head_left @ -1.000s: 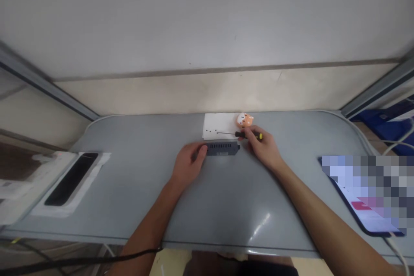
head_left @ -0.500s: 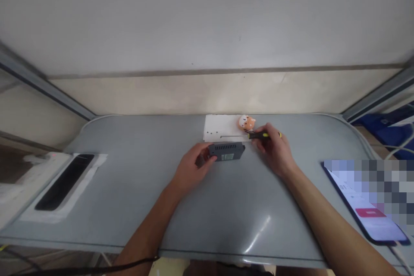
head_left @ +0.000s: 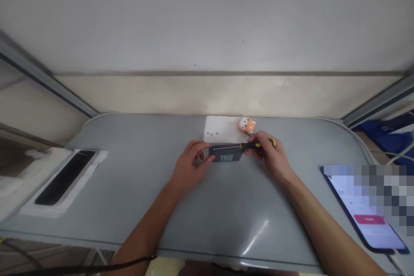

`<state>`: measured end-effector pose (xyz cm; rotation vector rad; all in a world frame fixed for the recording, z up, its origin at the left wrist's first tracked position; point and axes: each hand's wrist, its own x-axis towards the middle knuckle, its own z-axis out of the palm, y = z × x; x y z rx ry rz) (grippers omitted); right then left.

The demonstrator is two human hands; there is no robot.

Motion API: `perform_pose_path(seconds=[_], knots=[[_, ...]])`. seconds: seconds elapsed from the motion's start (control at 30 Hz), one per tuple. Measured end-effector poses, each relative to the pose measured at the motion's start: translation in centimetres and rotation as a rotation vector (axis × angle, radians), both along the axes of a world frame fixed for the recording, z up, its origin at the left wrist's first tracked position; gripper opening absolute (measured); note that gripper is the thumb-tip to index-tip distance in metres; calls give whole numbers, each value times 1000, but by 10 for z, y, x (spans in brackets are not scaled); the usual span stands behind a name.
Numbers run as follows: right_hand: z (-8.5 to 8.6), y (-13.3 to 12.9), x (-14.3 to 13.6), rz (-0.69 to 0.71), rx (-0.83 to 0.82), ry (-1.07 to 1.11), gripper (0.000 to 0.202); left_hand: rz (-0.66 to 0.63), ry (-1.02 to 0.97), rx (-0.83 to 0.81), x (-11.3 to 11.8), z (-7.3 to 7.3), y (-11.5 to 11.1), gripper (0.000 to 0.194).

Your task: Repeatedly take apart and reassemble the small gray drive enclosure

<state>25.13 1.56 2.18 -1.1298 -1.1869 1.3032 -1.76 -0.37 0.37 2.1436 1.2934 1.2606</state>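
Observation:
My left hand (head_left: 193, 158) grips the left end of a dark grey vented box (head_left: 232, 158), fingers on its top edge and thumb on its front. A pale label shows on the box's face. My right hand (head_left: 267, 151) is closed around the black and yellow handle of a screwdriver (head_left: 249, 145). The screwdriver's shaft points left across the upper part of the box, with its tip near the left end. Whether the tip touches the box I cannot tell. Just behind lies a white sheet (head_left: 220, 126) bearing several tiny dark pieces, perhaps screws.
An orange and white animal figure (head_left: 247, 125) sits on the sheet's right side. At the left, a black phone-like slab (head_left: 65, 177) lies on white paper. A lit phone (head_left: 368, 220) with a cable rests at the right. A wall (head_left: 181, 95) stands behind the grey table (head_left: 136, 146).
My right hand has brought the screwdriver towards me and slightly left, from above the white sheet to across the box. My left hand keeps its grip on the box.

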Motion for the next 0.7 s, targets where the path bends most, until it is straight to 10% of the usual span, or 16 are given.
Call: perform_pose_path(seconds=[0.7], knots=[[-1, 7, 1, -92, 15, 11, 39, 6, 106, 245, 2, 2, -1, 8]])
